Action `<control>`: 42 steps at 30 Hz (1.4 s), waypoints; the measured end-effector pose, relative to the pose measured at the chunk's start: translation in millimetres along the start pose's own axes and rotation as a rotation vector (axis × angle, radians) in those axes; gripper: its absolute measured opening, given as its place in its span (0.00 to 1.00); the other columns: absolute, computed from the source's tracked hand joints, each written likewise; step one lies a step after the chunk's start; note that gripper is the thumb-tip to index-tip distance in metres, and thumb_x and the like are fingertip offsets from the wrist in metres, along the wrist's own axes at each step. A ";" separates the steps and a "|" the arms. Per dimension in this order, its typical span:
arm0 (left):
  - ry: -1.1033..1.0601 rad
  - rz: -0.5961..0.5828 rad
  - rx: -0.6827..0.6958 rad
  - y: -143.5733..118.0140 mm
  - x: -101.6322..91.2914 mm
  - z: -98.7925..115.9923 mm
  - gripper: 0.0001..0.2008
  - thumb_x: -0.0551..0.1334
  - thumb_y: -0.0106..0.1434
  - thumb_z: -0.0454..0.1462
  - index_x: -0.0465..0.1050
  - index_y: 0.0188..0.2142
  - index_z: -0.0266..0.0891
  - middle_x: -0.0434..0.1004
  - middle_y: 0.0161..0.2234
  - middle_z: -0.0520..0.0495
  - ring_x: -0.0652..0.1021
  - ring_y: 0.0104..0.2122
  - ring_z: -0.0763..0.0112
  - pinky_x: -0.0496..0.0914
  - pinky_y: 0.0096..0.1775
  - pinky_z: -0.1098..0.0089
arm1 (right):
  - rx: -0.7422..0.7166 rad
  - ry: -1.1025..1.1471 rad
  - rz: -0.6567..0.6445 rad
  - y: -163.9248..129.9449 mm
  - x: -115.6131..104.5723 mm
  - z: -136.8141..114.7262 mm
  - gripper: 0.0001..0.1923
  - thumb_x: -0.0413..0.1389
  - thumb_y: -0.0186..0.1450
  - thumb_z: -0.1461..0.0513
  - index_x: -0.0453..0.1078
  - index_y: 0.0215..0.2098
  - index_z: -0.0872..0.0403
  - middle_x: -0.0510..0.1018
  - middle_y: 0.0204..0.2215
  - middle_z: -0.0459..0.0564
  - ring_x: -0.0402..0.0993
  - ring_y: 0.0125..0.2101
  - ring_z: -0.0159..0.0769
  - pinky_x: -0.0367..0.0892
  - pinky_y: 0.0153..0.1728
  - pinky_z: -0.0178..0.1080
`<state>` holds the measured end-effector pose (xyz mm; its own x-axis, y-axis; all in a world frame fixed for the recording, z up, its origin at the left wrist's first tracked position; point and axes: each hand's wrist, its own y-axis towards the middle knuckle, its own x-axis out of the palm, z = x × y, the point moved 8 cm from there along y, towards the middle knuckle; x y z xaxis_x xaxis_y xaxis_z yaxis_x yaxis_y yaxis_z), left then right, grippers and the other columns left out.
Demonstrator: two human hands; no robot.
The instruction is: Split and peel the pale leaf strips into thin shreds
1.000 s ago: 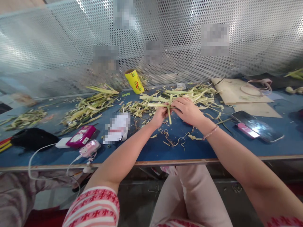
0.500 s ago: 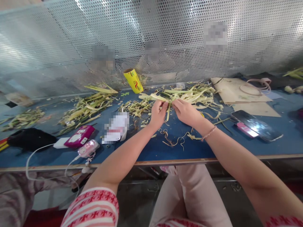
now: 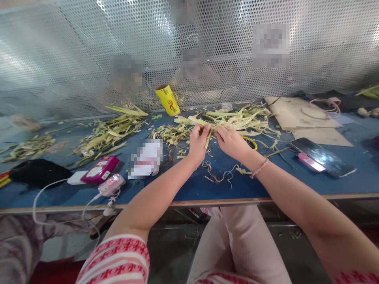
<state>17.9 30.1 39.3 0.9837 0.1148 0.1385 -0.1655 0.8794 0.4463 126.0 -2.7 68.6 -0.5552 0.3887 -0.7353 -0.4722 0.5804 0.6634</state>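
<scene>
Over the middle of the blue table, my left hand (image 3: 199,141) pinches a pale green leaf strip (image 3: 208,141), whose end slants down below the fingertips. Close beside it on the right, my right hand (image 3: 231,141) is closed with its fingertips at the same strip; the exact grip is hidden behind the fingers. A heap of long pale green leaves (image 3: 245,120) lies just behind both hands. To the left of them is a pile of short shredded pieces (image 3: 170,135). A yellow loop (image 3: 252,142) shows behind my right wrist.
A yellow cardboard tube (image 3: 167,100) stands against the perforated metal screen (image 3: 219,47). Another leaf pile (image 3: 114,132), a magenta box (image 3: 100,169) and a pink corded gadget (image 3: 111,185) are at left. A phone (image 3: 322,157) and brown paper sheets (image 3: 293,114) lie at right.
Both hands stay close together with small finger movements. The strip's lower end is now angled down to the left, and more of the yellow loop shows beside my right wrist.
</scene>
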 end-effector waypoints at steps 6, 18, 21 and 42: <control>-0.151 -0.003 -0.052 -1.1 4.5 -5.5 0.15 0.61 0.62 0.44 0.60 0.25 0.40 0.62 0.23 0.54 0.64 0.24 0.78 0.63 0.30 0.71 | 0.076 0.036 0.002 0.9 2.1 0.7 0.11 0.40 0.69 0.64 0.64 0.36 0.55 0.73 0.26 0.54 0.67 0.26 0.39 0.58 0.27 0.40; -0.127 -0.026 -0.014 -1.1 4.1 -1.9 0.10 0.58 0.64 0.42 0.64 0.29 0.40 0.65 0.26 0.52 0.67 0.28 0.76 0.65 0.33 0.70 | 0.157 0.121 0.064 -1.7 -7.7 5.0 0.10 0.46 0.67 0.63 0.69 0.34 0.54 0.74 0.25 0.50 0.67 0.25 0.36 0.59 0.28 0.38; -0.136 -0.075 -0.010 2.6 6.3 -0.7 0.10 0.60 0.63 0.44 0.66 0.30 0.41 0.66 0.26 0.52 0.69 0.28 0.75 0.66 0.33 0.70 | 0.143 0.124 0.069 -2.0 -8.7 11.4 0.10 0.46 0.67 0.64 0.70 0.37 0.54 0.76 0.28 0.51 0.70 0.28 0.37 0.62 0.31 0.38; 0.070 -0.230 0.128 8.5 11.1 1.6 0.06 0.65 0.57 0.37 0.71 0.34 0.41 0.77 0.32 0.50 0.76 0.33 0.72 0.70 0.38 0.67 | 0.056 0.136 0.097 1.3 -23.2 17.7 0.05 0.49 0.67 0.64 0.67 0.36 0.54 0.72 0.33 0.53 0.68 0.35 0.38 0.66 0.40 0.42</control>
<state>27.4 38.1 46.1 0.9982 -0.0457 -0.0394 0.0600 0.8210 0.5678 150.4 1.7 84.0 -0.6856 0.3468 -0.6400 -0.3750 0.5853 0.7189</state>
